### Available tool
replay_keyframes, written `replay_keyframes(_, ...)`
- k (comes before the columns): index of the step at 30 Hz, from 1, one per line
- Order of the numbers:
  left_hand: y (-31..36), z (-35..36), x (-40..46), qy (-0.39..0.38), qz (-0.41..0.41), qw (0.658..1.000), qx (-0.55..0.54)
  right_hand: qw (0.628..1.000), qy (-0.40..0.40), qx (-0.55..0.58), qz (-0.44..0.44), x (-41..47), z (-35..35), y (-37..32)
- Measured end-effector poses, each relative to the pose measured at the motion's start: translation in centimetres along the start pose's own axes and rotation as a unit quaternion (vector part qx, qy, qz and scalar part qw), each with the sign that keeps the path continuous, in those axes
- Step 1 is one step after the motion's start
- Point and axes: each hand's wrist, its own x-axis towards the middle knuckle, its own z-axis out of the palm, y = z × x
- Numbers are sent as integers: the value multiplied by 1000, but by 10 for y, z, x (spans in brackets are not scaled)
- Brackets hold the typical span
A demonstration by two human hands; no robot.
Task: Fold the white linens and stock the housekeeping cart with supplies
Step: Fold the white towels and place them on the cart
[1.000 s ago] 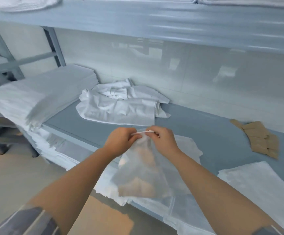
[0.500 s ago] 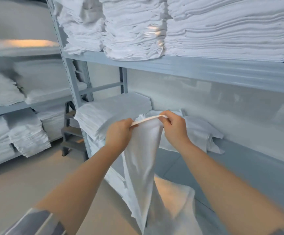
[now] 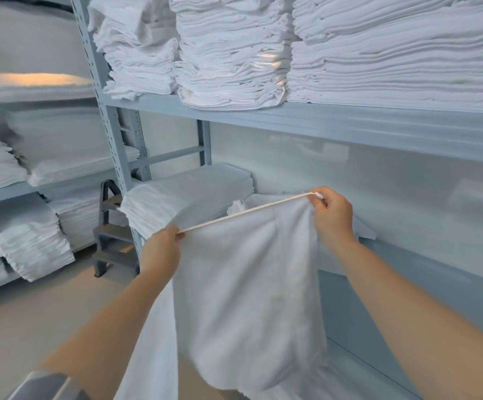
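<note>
Linen shelves [image 3: 350, 122] bkgd | both hands pinch towel [image 3: 249, 298] hem | spread wider vs 0.5s ago

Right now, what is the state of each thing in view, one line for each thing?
white linen: unfolded, hanging, top edge stretched taut between both hands.
left hand: pinches the left top corner.
right hand: pinches the right top corner, held higher.
upper shelf stacks: folded, piled high.
middle shelf stack: folded, lying flat behind the linen.
step stool: standing on the floor by the shelf post.
</note>
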Motion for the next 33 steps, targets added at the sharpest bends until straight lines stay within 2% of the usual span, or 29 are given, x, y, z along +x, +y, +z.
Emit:
replay_keyframes(5, -35, 22, -16, -41, -66, 997, 7, 998, 52, -1, 21, 9, -11, 6)
replay_keyframes(8, -39, 26, -17, -41, -89, 994, -39, 995, 88, -6, 56, 11, -14, 16)
replay_keyframes(11, -27, 25, -8, -34, -61, 993, -97, 983, 117, -8, 140, 11, -13, 26)
replay_keyframes(14, 2, 16, 3, -20, -15, 991, -130, 981, 95, -12, 169, 8, -9, 26)
replay_keyframes(17, 41, 8, 11, -21, 68, 987, -142, 992, 22, -13, 123, -3, 4, 14)
replay_keyframes(19, 69, 4, 14, -46, 117, 980, -155, 996, -62, -33, 58, -15, 15, 1)
replay_keyframes(22, 102, 0, 13, -87, 190, 961, -182, 969, -207, -124, -46, -29, 29, -10)
replay_keyframes(24, 118, -1, 10, -100, 233, 951, -178, 952, -243, -165, -87, -33, 34, -11)
replay_keyframes(28, 132, -2, 4, -88, 277, 945, -147, 956, -201, -181, -111, -36, 30, -14)
replay_keyframes(33, 133, 2, -4, -30, 248, 963, -101, 949, -114, -242, -165, -30, 18, -25)
